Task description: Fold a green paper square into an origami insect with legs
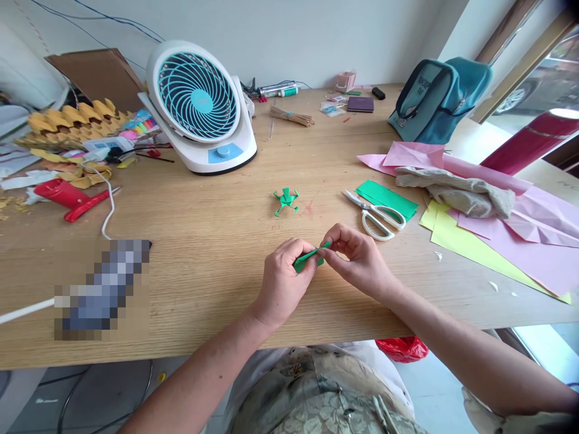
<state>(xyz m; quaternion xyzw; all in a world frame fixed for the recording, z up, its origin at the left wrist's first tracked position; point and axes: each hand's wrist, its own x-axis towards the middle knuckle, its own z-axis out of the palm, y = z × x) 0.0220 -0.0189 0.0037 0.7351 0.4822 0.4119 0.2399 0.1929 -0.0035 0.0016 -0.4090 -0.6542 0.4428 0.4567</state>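
Between both hands, above the near part of the table, is a folded piece of green paper [302, 261]. My left hand [286, 278] grips its left end, thumb on top. My right hand [357, 260] pinches the right tip between thumb and fingers. Parts of the paper are hidden by the fingers. A little beyond the hands, a small green paper frog [286, 201] with four spread legs rests on the wood. White-handled scissors [380, 219] lie to the right, partly over a stack of green paper strips [368, 190].
A fan [199, 102] stands at the back left. On the right lie pink paper [543, 253], yellow paper [474, 247], grey gloves [456, 190] and a red bottle [527, 143]. A teal bag [429, 99] is behind. At left are a red glue gun [75, 198] and a blurred-out device [106, 286].
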